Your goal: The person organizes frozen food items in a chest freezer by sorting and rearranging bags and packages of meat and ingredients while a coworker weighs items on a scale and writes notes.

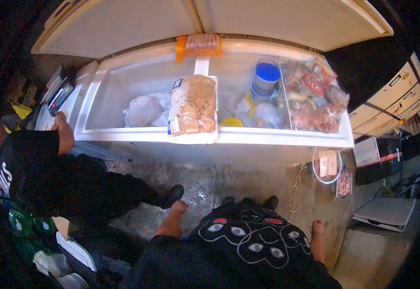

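My left hand (179, 207) hangs low in front of the chest freezer (248, 139), its fingers curled in and nothing showing in them. Lower right, my right hand (318, 225) is down beside my body, also closed, with nothing visible in it. Neither touches the freezer. Across the freezer's middle lies a large clear-wrapped pack of brown food (195, 106), overhanging the front rim. Behind it an orange pack (198, 46) rests on the back rim. Inside are white bags (145, 110) on the left and a blue-lidded bucket (267, 77) on the right.
Bagged frozen food (316, 98) fills the freezer's right end. At left, another person (32, 159) has a hand near a dark device with a screen (60, 98). A round clear container (327, 165) stands beside a meat tray (344, 184). A cord (294, 192) trails on the floor.
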Demonstrator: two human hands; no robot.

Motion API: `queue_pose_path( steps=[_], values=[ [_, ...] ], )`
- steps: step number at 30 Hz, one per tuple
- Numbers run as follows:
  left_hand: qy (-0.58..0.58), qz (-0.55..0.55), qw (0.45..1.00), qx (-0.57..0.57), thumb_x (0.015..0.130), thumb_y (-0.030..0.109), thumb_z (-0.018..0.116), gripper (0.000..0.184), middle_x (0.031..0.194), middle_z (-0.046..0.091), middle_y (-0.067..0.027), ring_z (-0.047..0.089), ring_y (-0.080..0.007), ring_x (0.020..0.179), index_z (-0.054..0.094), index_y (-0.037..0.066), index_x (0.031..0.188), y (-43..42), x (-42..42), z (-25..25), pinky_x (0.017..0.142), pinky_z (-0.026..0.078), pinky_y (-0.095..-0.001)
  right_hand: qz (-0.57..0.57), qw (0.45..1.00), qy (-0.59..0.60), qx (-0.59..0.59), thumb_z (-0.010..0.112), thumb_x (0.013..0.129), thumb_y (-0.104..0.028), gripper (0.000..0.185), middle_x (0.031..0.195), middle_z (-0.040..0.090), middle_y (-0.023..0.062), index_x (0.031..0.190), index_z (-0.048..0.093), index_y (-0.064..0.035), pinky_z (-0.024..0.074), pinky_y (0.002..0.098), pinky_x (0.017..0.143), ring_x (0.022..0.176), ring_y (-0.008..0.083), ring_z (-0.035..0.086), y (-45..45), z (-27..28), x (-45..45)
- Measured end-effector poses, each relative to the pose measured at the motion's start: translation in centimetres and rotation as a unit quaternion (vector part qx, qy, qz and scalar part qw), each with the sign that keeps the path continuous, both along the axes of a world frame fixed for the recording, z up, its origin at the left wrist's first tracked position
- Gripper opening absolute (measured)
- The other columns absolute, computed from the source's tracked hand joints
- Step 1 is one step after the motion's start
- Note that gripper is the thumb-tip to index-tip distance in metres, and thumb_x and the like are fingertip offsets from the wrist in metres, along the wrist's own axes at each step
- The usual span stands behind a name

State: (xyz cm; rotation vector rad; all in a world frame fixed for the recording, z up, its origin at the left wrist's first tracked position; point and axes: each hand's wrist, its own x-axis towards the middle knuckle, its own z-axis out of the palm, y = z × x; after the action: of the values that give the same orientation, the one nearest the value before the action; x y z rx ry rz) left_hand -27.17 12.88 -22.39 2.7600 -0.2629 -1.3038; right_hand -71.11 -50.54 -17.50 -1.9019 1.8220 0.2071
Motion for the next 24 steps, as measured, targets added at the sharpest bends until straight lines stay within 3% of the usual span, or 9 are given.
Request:
queue_pose_path(
  steps=[2,5,9,14,17,20,22,23,24],
  values=[
    [-0.028,0.046,0.999,-0.002,0.083,0.049,0.053,0.049,0.116,0.061,-0.0142,0.058,-0.0316,0.106,0.064,0.010,0.109,0.6,1.2,1.9,0.092,0.045,-0.0407,-0.046,0.995,-0.090,-0.014,0.050,0.081,-0.018,0.023,0.066,0.058,0.0121,0.091,0.061,-0.0004,0.0435,0.0393,0.048,0.052,0.0218,0.053,2.1,1.1,0.5],
    [-0.087,0.057,0.994,-0.032,0.081,0.046,0.056,0.044,0.109,0.064,-0.0137,0.060,-0.0311,0.103,0.066,0.011,0.107,1.2,3.2,2.3,0.089,0.047,-0.0394,-0.061,0.994,-0.031,0.080,0.049,0.081,-0.018,0.025,0.067,0.059,0.0137,0.094,0.061,-0.0003,0.0458,0.0391,0.052,0.056,0.0224,0.055,3.0,2.1,1.4],
    [-0.137,0.149,0.972,-0.118,0.078,0.039,0.062,0.037,0.099,0.067,-0.0152,0.062,-0.0328,0.096,0.067,0.011,0.102,-3.0,5.5,6.3,0.084,0.049,-0.0398,0.076,0.996,-0.033,-0.029,0.053,0.083,-0.026,0.034,0.101,0.064,0.0240,0.101,0.064,0.0012,0.0485,0.0462,0.082,0.094,0.0391,0.061,0.7,-6.5,-2.3],
    [-0.139,0.143,0.965,-0.167,0.078,0.035,0.064,0.032,0.096,0.066,-0.0164,0.063,-0.0333,0.093,0.067,0.009,0.096,-8.4,5.3,7.7,0.082,0.049,-0.0412,0.042,0.997,-0.050,0.045,0.058,0.082,-0.025,0.036,0.107,0.063,0.0224,0.108,0.062,-0.0013,0.0483,0.0449,0.082,0.097,0.0368,0.061,0.3,-1.0,3.1],
    [-0.117,0.109,0.972,-0.174,0.078,0.036,0.064,0.032,0.099,0.065,-0.0164,0.062,-0.0325,0.094,0.066,0.009,0.096,-9.5,4.1,6.6,0.082,0.048,-0.0419,-0.044,0.994,-0.084,0.050,0.052,0.086,-0.024,0.033,0.079,0.064,0.0104,0.111,0.061,-0.0047,0.0478,0.0358,0.059,0.066,0.0206,0.059,2.2,3.7,5.5],
    [-0.108,0.045,0.983,-0.141,0.080,0.036,0.061,0.031,0.103,0.064,-0.0163,0.062,-0.0317,0.095,0.066,0.010,0.096,-10.2,2.6,6.3,0.083,0.048,-0.0421,0.045,0.994,0.080,0.051,0.052,0.087,-0.023,0.033,0.091,0.066,0.0115,0.114,0.061,-0.0049,0.0496,0.0378,0.069,0.078,0.0246,0.062,0.7,3.6,4.7],
    [-0.141,-0.101,0.972,-0.156,0.086,0.039,0.053,0.035,0.108,0.064,-0.0125,0.061,-0.0309,0.097,0.067,0.011,0.100,-7.1,3.1,0.2,0.087,0.047,-0.0412,0.030,0.991,0.120,0.046,0.052,0.087,-0.024,0.036,0.108,0.064,0.0141,0.118,0.059,-0.0056,0.0473,0.0395,0.084,0.098,0.0282,0.060,-0.5,3.7,4.1],
    [-0.152,-0.117,0.980,-0.049,0.087,0.041,0.049,0.039,0.112,0.063,-0.0108,0.061,-0.0301,0.098,0.066,0.011,0.104,-7.1,2.8,0.3,0.089,0.046,-0.0399,-0.003,0.992,0.110,0.053,0.052,0.087,-0.025,0.037,0.113,0.062,0.0149,0.119,0.058,-0.0061,0.0451,0.0400,0.088,0.105,0.0291,0.057,-0.9,4.0,3.7],
    [-0.200,-0.141,0.962,-0.124,0.085,0.043,0.051,0.040,0.105,0.065,-0.0141,0.063,-0.0318,0.092,0.067,0.010,0.102,-7.0,1.9,1.7,0.086,0.048,-0.0415,-0.032,0.993,0.097,0.060,0.051,0.087,-0.026,0.039,0.119,0.059,0.0157,0.120,0.058,-0.0065,0.0430,0.0404,0.093,0.112,0.0300,0.054,-1.7,4.3,3.6]
  ],
)
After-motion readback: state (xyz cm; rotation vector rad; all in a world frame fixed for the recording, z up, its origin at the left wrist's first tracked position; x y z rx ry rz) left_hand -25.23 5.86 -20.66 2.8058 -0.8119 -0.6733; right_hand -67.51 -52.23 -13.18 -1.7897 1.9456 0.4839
